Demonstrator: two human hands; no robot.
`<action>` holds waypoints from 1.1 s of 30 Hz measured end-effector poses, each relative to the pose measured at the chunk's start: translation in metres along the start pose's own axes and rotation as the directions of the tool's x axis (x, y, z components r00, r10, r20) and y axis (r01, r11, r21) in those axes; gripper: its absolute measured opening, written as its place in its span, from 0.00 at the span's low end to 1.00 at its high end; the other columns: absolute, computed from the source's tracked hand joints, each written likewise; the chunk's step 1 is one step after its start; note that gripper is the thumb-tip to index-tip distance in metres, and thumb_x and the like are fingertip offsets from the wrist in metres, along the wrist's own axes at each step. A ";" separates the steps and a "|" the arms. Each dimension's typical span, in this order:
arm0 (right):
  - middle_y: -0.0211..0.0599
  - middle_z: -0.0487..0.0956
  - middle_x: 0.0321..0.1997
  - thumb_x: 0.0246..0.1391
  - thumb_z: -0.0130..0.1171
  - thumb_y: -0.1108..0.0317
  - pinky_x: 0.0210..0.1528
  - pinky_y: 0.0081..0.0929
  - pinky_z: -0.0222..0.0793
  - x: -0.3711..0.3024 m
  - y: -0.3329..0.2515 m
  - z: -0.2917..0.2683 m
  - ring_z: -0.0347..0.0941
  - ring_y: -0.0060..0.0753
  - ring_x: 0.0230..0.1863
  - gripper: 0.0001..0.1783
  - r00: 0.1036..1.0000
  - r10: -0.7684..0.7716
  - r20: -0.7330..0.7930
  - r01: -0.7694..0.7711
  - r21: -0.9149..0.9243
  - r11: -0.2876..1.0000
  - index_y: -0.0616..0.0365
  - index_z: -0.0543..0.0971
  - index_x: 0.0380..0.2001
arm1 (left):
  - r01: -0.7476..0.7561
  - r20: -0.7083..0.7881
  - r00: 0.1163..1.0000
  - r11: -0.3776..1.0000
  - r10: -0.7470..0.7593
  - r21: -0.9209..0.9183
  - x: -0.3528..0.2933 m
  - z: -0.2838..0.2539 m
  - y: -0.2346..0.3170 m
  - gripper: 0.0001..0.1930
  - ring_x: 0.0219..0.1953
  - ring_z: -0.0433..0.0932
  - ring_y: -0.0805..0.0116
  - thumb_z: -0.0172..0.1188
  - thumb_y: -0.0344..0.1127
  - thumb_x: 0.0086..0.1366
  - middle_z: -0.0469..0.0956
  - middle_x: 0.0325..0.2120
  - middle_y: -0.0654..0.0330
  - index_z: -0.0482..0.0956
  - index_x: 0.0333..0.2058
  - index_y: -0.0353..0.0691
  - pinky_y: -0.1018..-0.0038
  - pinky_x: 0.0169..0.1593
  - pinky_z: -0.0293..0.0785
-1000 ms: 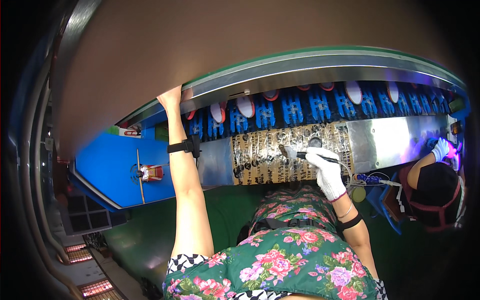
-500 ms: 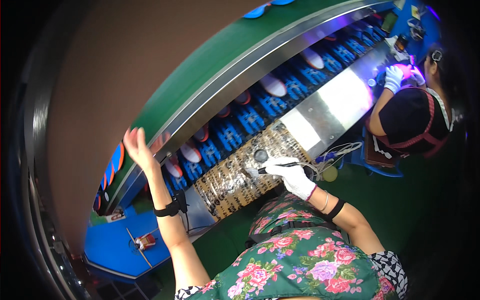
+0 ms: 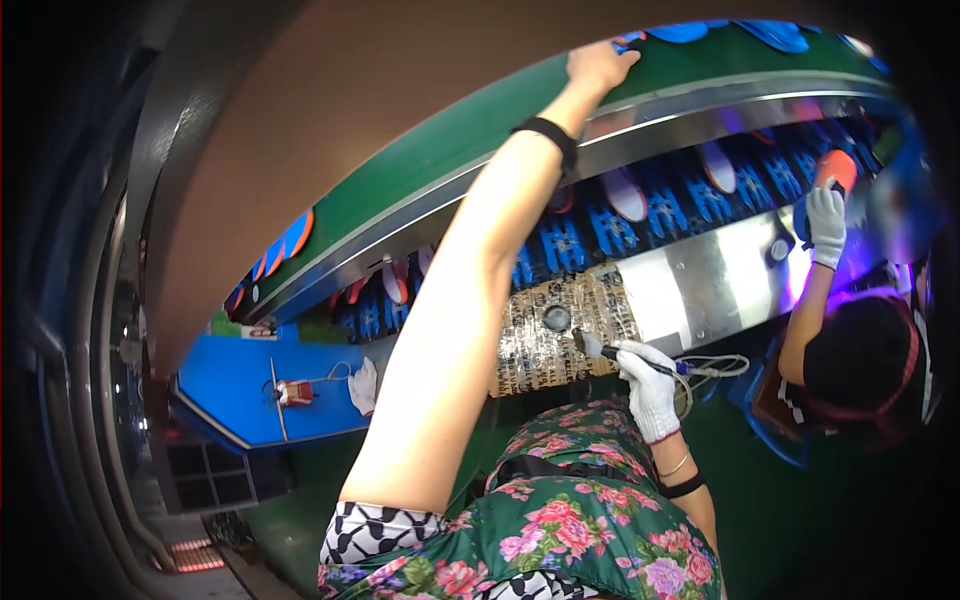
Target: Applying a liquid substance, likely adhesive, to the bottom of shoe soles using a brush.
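Observation:
My bare left hand [image 3: 600, 65] reaches far across to the green conveyor belt [image 3: 530, 110]. Its fingers are closed on the end of a blue shoe sole [image 3: 630, 42], partly hidden by the hand. In my white-gloved right hand [image 3: 648, 388] is a brush [image 3: 592, 346], held by its dark handle, with a cable running near that hand. Its bristles hang over a brown, tape-covered board [image 3: 530, 355], close to a small round dark pot [image 3: 557, 318]. My left forearm covers part of the board and of the lower rack.
Blue holders [image 3: 612, 232] carry white and orange-edged soles [image 3: 625, 195] along the lower line. A co-worker's gloved hand [image 3: 826, 225] holds an orange sole [image 3: 835, 172] at the right. A blue table [image 3: 220, 390] bears a white glove [image 3: 363, 388] and a red device [image 3: 295, 392].
My left hand has swung right and away across the belt and closed on a blue sole. The brush has moved slightly right. The co-worker's hand has lifted an orange sole.

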State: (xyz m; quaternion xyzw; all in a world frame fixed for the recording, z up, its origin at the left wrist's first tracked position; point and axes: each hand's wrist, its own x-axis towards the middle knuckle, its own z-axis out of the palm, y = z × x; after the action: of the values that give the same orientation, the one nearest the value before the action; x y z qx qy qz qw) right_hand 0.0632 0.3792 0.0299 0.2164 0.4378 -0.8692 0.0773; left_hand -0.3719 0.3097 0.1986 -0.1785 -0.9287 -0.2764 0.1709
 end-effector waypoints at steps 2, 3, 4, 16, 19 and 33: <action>0.38 0.86 0.37 0.51 0.64 0.80 0.32 0.15 0.72 0.005 0.005 -0.008 0.79 0.21 0.32 0.11 1.000 0.016 0.009 -0.016 0.019 1.000 0.66 0.85 0.40 | 0.130 -0.196 0.972 0.992 -0.127 0.000 -0.004 0.000 0.018 0.14 0.48 0.80 0.47 0.69 0.45 0.60 0.74 0.51 0.46 0.86 0.38 0.41 0.58 0.51 0.79; 0.38 0.86 0.37 0.51 0.64 0.80 0.32 0.15 0.72 0.006 0.008 -0.009 0.79 0.22 0.32 0.11 0.999 0.033 0.005 -0.033 0.022 0.999 0.67 0.85 0.40 | 0.140 -0.203 0.970 0.990 -0.135 0.009 -0.007 -0.010 0.020 0.14 0.48 0.80 0.47 0.69 0.45 0.60 0.74 0.51 0.46 0.86 0.38 0.41 0.58 0.51 0.79; 0.39 0.86 0.38 0.51 0.64 0.80 0.32 0.15 0.72 0.004 0.011 -0.011 0.80 0.22 0.32 0.11 0.999 0.052 -0.004 -0.052 0.023 0.998 0.67 0.84 0.40 | 0.202 -0.076 0.970 0.937 -0.232 -0.284 -0.014 -0.021 0.020 0.11 0.47 0.81 0.50 0.67 0.38 0.62 0.72 0.49 0.49 0.83 0.38 0.38 0.58 0.51 0.80; 0.41 0.85 0.39 0.52 0.66 0.80 0.32 0.16 0.73 0.023 0.036 0.017 0.79 0.24 0.31 0.13 0.989 0.115 0.097 -0.112 -0.030 0.993 0.69 0.83 0.42 | -0.266 -0.644 0.762 0.939 0.067 -0.218 -0.270 -0.247 -0.062 0.17 0.49 0.74 0.60 0.60 0.29 0.55 0.75 0.41 0.53 0.68 0.44 0.39 0.62 0.60 0.65; 0.42 0.85 0.39 0.52 0.65 0.81 0.32 0.15 0.73 0.028 0.039 0.027 0.79 0.25 0.31 0.13 0.988 0.141 0.064 -0.143 0.027 0.989 0.69 0.82 0.43 | -0.172 -0.719 0.613 0.834 -0.326 -0.525 -0.337 -0.291 -0.082 0.18 0.54 0.74 0.53 0.51 0.30 0.56 0.76 0.50 0.40 0.68 0.47 0.36 0.58 0.62 0.69; 0.50 0.83 0.47 0.54 0.63 0.79 0.34 0.19 0.73 -0.010 0.006 0.158 0.76 0.25 0.32 0.15 0.968 -0.030 0.250 0.009 0.084 0.996 0.69 0.80 0.45 | 0.472 0.715 0.532 -0.542 -0.454 -0.695 -0.495 -0.183 -0.144 0.24 0.47 0.82 0.58 0.58 0.47 0.68 0.81 0.47 0.51 0.75 0.54 0.35 0.60 0.53 0.80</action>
State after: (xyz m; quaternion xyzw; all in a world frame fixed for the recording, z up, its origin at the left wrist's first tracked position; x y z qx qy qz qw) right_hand 0.0249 0.2498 0.1124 0.1030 0.3904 -0.9077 0.1144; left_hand 0.0416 -0.0253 0.0716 0.2369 -0.3294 -0.8943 -0.1885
